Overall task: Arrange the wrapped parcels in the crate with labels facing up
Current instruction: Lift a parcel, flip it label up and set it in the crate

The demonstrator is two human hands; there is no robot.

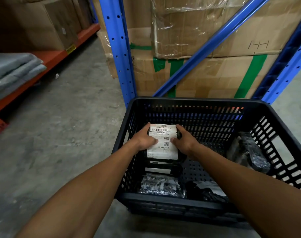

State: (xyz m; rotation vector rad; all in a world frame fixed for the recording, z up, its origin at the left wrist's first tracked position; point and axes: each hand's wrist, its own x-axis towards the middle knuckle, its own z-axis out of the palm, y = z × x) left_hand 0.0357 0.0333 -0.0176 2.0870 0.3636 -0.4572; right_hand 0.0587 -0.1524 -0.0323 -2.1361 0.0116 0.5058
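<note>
setting: warehouse aisle, concrete floor (74, 117), blue racking (118, 48) with taped cartons (215, 74) behind; orange shelf (48, 60) to the left carries folded grey fabric (14, 71).
crate: black slotted plastic crate (194, 101) on the floor, directly in front of the person.
parcel in hand: labelled parcel (163, 152), black wrap with a white shipping label on top, sits in the crate's left half toward the far wall, on top of what looks like a stack of similar parcels.
left hand: left hand (143, 140) grasps the parcel's left edge, thumb laid on the label.
right hand: right hand (184, 140) grasps the right edge, fingers curled over the far corner.
other parcels: bubble-wrap parcel (161, 184) at near left; dark parcel (209, 188) at near centre, partly hidden by the right forearm; another black-wrapped parcel (249, 152) leans on the right wall. No label visible on these three.
handling: looks light and flat; a two-hand edge hold is more than enough. Wrap is glossy film, likely slippery, soft enough to dent.
grip advice: pinch at opposite side edges, keep pressure off the label so it stays flat and readable.
risk: stack may slide if the top parcel is set off-centre.
progress: label already faces up on this one; the rest probably need flipping or checking.
</note>
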